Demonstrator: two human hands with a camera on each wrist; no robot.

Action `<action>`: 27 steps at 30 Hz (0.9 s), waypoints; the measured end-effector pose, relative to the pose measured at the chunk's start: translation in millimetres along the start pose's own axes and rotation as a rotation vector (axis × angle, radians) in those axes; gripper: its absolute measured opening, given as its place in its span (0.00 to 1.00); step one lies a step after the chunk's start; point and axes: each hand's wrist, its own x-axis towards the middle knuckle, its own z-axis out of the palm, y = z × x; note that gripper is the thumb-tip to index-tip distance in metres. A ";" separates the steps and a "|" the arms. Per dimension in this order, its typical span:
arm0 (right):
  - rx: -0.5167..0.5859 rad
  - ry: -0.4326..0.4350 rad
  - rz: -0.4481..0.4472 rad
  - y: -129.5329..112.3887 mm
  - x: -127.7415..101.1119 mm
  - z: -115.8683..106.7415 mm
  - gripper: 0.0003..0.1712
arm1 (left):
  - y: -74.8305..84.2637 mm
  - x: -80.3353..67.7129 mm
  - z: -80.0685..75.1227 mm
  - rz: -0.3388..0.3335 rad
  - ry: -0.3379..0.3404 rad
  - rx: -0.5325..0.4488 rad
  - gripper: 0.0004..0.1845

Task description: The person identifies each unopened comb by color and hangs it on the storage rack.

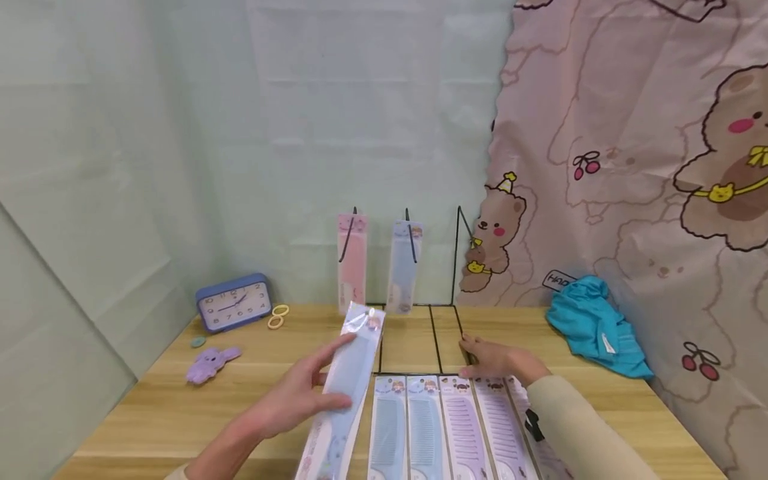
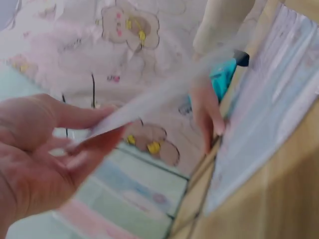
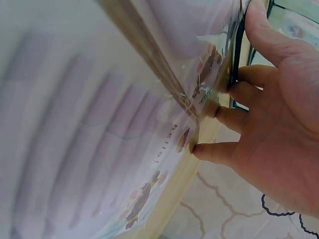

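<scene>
we see the left hand (image 1: 300,393) holding a packaged blue comb (image 1: 345,387), thumb over it and fingers curled beneath, its top end jutting past the fingertips; the right hand (image 1: 495,360) rests with loosely bent fingers on the wire rack (image 1: 441,343). just below those fingers lies a row of packaged combs (image 1: 444,427).

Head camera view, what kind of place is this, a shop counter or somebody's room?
Probably a makeshift display corner, not a real shop: a wooden table with a black wire rack where two packaged combs hang, cloth sheets as walls, a bear-print curtain, and a clock. The left hand holds a blue packaged comb.
</scene>
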 end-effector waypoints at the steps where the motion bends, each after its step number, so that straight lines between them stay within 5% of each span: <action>1: -0.005 0.000 0.002 0.2 0.0 -1.5 0.48 | 5.7 5.3 3.7 0.054 0.018 0.005 0.48; 5: -0.009 -0.001 0.020 0.4 0.6 -3.5 0.48 | 23.8 28.8 19.1 0.206 0.072 0.016 0.46; 9: -0.006 -0.004 0.025 -0.3 -0.1 -1.9 0.49 | 34.0 48.3 31.9 0.260 0.068 0.007 0.47; 18: -0.016 -0.007 -0.006 -3.3 1.5 -3.8 0.47 | 30.5 75.8 34.4 0.273 0.067 0.034 0.47; 27: -0.007 -0.010 -0.003 -0.9 0.4 -2.7 0.48 | 18.3 101.9 26.1 0.217 0.096 0.033 0.47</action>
